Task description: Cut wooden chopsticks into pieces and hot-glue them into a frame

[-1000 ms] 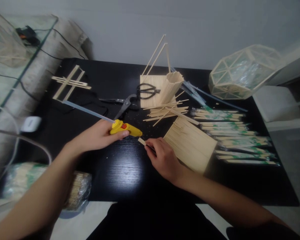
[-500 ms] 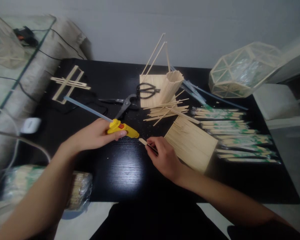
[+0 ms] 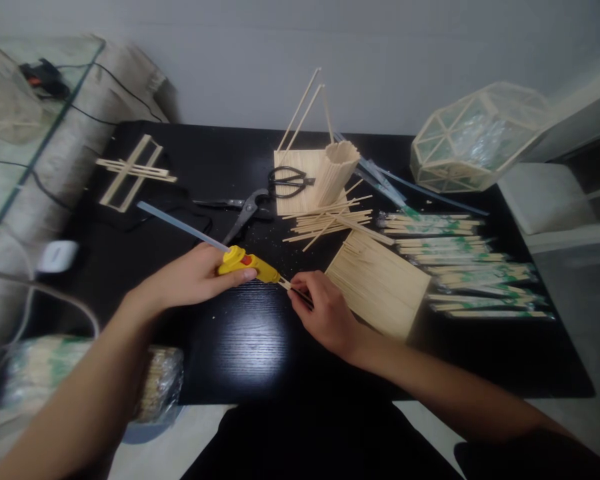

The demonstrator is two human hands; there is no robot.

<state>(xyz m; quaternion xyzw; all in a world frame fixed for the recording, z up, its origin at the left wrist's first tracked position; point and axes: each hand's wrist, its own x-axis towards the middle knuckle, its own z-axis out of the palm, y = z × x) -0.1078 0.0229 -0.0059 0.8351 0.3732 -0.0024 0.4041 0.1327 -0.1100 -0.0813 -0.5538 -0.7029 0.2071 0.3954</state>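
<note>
My left hand [image 3: 197, 272] is closed round a yellow hot glue gun [image 3: 247, 264], with a long translucent glue stick [image 3: 180, 225] sticking out of its back end. The gun's nozzle is at the tip of some thin wooden sticks [image 3: 286, 284], and whether it touches them I cannot tell. Those sticks are pinched in the fingers of my right hand [image 3: 325, 310]; how many there are is hidden. Just right of that hand lies a flat panel of joined sticks [image 3: 380, 283]. Loose sticks [image 3: 330, 223] lie in a pile beyond.
Pliers [image 3: 247, 213] and black-handled scissors [image 3: 291, 182] lie past the glue gun. A stick cylinder [image 3: 337, 173] stands on a square base. Wrapped chopsticks [image 3: 470, 270] line the right side, near a faceted stick frame [image 3: 480, 140]. A crossed stick frame [image 3: 135, 172] lies far left.
The glue gun's nozzle has moved slightly right and down, over the tip of the sticks. My right hand stays almost in place. The whole view has shifted a little.
</note>
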